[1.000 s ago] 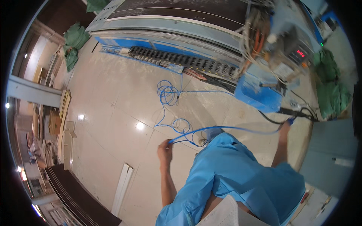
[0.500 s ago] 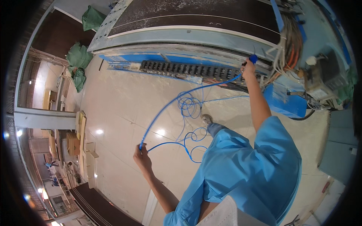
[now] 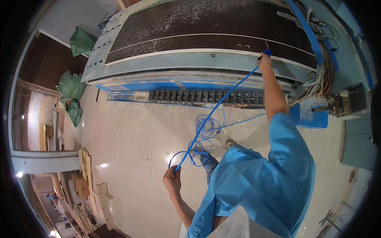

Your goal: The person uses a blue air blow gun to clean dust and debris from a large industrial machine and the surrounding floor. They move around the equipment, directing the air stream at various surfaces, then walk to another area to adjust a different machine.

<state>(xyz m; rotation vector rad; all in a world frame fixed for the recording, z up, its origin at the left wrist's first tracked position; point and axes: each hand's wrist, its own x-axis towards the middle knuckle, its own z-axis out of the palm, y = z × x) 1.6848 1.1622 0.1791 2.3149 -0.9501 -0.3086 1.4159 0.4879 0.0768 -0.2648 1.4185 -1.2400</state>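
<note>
My right hand (image 3: 264, 63) is closed around a blue air blow gun (image 3: 267, 52) with a thin nozzle, held out over the near edge of a dark brown panel (image 3: 174, 29). Pale dust is scattered on the panel. A blue air hose (image 3: 222, 99) runs taut from the gun down to my left hand (image 3: 172, 183), whose fingers are wrapped round it, low and to the left. Beyond that grip the hose loops over the floor near my feet, with more coils (image 3: 207, 123) heaped in front of them.
The panel lies on a pale machine bed (image 3: 158, 65). Along its front runs a black cable chain (image 3: 202, 96). Bundled cables (image 3: 317, 87) and a blue plate (image 3: 307, 116) are at the right. Green cloth bags (image 3: 71, 85) and stacked boards (image 3: 85, 170) stand at the left.
My right hand has raised the blow gun from beside the cable chain to over the panel's edge. My left hand has come rightward, the hose has straightened, and I have stepped closer.
</note>
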